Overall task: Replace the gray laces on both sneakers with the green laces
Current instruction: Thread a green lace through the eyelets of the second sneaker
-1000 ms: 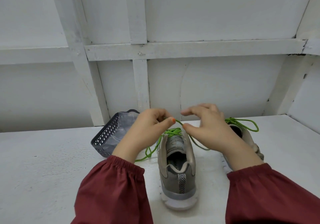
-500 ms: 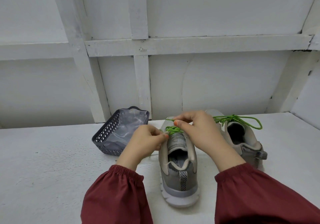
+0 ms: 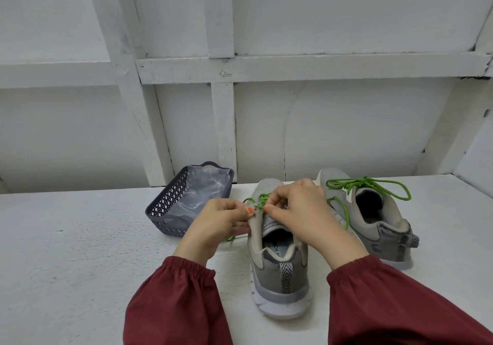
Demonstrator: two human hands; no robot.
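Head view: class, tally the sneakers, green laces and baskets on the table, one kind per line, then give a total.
sneakers: 2
green laces: 2
basket: 1
Total: 5

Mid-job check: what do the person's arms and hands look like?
Both arms wear long dark red sleeves, the left sleeve and right sleeve each gathered into an elastic cuff at the wrist. The left hand and right hand are bare, no gloves, rings or watch showing. The left thumbnail is painted orange.

Near sneaker (image 3: 280,278) and far sneaker (image 3: 384,227) stand upright, both wearing green laces (image 3: 366,181).
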